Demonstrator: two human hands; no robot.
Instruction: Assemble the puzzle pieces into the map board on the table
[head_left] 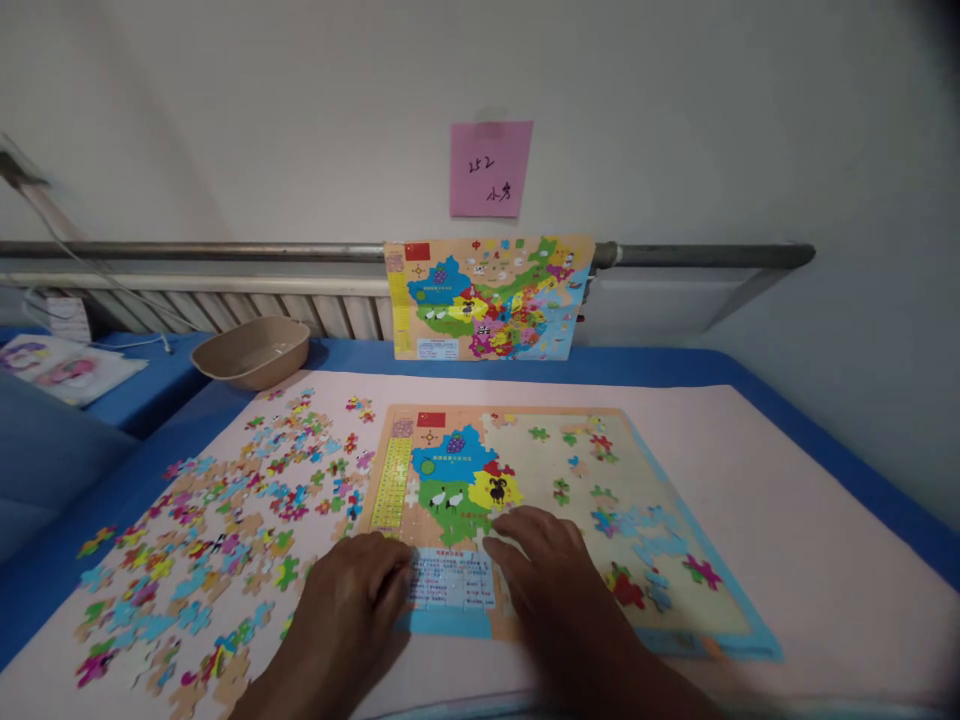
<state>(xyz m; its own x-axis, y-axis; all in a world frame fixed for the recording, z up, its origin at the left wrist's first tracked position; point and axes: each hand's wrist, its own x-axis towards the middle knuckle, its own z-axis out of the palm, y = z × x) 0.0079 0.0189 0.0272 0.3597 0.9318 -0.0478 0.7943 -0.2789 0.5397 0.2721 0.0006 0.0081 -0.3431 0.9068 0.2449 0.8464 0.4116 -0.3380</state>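
A partly assembled map jigsaw puzzle (450,500) lies in its board in front of me, its left part joined and its right part showing the pale backing (600,470). My right hand (544,555) has thumb and index finger bent around a small green puzzle piece (484,528) at the edge of the joined part, below the black ram picture. My left hand (360,580) rests at the board's lower left with its fingers curled together; whatever they may hold is hidden. Loose pieces, such as a red one (626,588) and a pink one (703,572), lie on the backing.
Many loose puzzle pieces (247,500) spread over the pink sheet to the left. Behind them stands a beige basin (255,352). A reference map picture (491,300) leans against a metal rail (675,256), under a pink note (491,170) on the wall.
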